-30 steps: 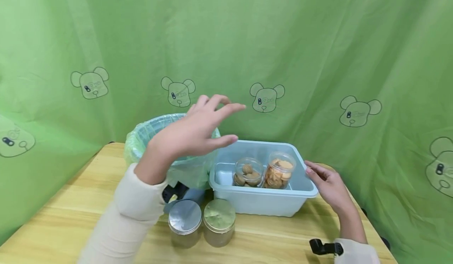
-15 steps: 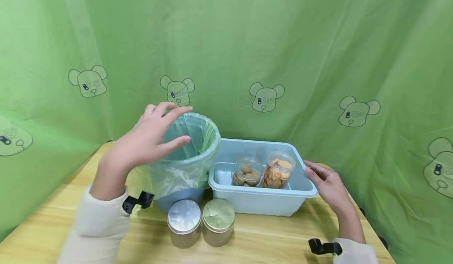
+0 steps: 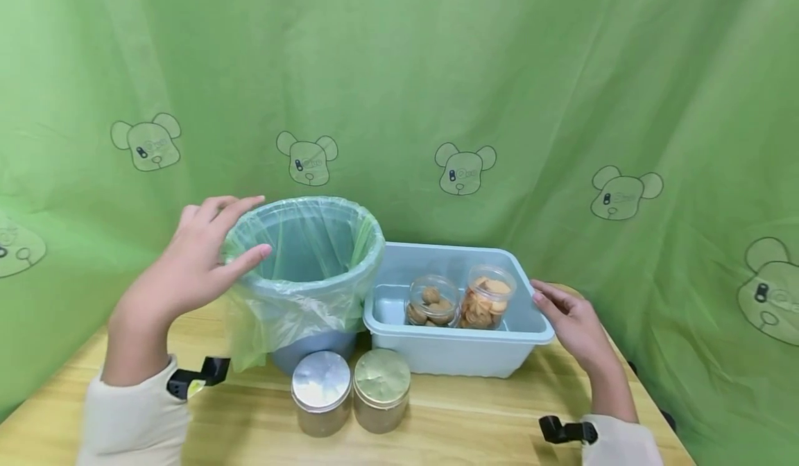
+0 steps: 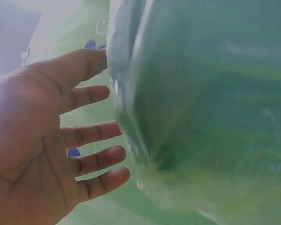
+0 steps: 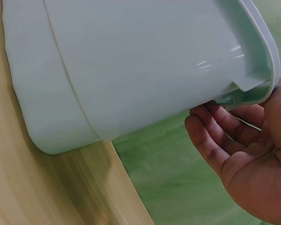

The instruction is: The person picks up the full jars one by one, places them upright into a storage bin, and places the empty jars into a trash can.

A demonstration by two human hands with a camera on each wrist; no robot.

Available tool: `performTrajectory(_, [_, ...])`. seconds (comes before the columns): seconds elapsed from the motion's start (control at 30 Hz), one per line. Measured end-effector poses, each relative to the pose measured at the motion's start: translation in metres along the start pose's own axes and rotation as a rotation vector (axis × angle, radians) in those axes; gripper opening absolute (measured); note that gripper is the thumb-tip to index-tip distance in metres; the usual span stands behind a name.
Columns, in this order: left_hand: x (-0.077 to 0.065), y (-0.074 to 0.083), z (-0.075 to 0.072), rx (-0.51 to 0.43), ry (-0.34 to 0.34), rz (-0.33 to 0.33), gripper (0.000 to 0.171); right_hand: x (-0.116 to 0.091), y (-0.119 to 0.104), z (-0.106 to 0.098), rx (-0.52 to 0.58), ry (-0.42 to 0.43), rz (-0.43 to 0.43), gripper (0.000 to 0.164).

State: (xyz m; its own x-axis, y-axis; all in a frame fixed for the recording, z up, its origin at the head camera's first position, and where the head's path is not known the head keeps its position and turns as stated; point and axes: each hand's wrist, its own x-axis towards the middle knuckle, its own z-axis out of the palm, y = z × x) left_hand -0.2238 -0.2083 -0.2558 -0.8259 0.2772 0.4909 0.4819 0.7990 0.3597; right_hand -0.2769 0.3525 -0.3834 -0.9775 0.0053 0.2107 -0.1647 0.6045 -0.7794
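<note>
My left hand (image 3: pixel 193 258), fingers spread, is at the left side of a blue bin (image 3: pixel 315 347) lined with a green plastic bag (image 3: pixel 312 313). In the left wrist view its fingertips (image 4: pixel 113 176) come right up to the bag's folded edge. At the right end of a light blue plastic tub (image 3: pixel 456 356), my right hand (image 3: pixel 577 327) grips the rim, thumb over the top and fingers curled beneath. Inside the tub are a clear jar of round brown nuts (image 3: pixel 432 303), upright, and a slightly tilted clear jar of orange-brown cookies (image 3: pixel 487 304).
Two jars stand in front of the bin and tub, one with a silver top (image 3: pixel 321 381), the other with a gold top (image 3: pixel 382 379). The wooden table (image 3: pixel 474 424) carries everything. Behind it hangs a green curtain (image 3: pixel 399 84) printed with bear faces.
My left hand has moved left and lower, from above the bin and beside the tub to the bin's left rim. My right hand keeps its hold on the tub.
</note>
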Motion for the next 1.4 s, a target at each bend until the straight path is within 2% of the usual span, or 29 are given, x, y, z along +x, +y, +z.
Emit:
performTrajectory(0.23, [-0.013,-0.025,0.0,-0.06,0.044,-0.049,0.065,0.004,-0.003,0.001,0.007,0.002,-0.021,0.058])
performTrajectory(0.33, [-0.017,-0.036,0.002,-0.094,0.068,-0.049,0.061,0.006,-0.003,0.002,0.015,-0.002,-0.02,0.058])
performTrajectory(0.63, [-0.027,-0.061,0.018,-0.233,0.115,-0.082,0.057,0.008,-0.002,0.004,0.015,-0.004,-0.017,0.059])
performTrajectory(0.8, [-0.024,-0.064,0.025,-0.277,0.154,-0.099,0.055,0.006,-0.003,0.003,0.007,0.008,-0.02,0.059])
performTrajectory(0.97, [-0.023,-0.06,0.026,-0.318,0.145,-0.206,0.056,0.004,-0.003,0.002,0.0,0.007,-0.008,0.06])
performTrajectory(1.13, [-0.019,-0.057,0.03,-0.401,0.121,-0.299,0.057,0.0,-0.003,0.001,-0.007,0.011,0.011,0.061])
performTrajectory(1.4, [-0.019,-0.06,0.033,-0.499,0.146,-0.353,0.054,0.002,-0.001,0.002,-0.006,0.001,0.009,0.062])
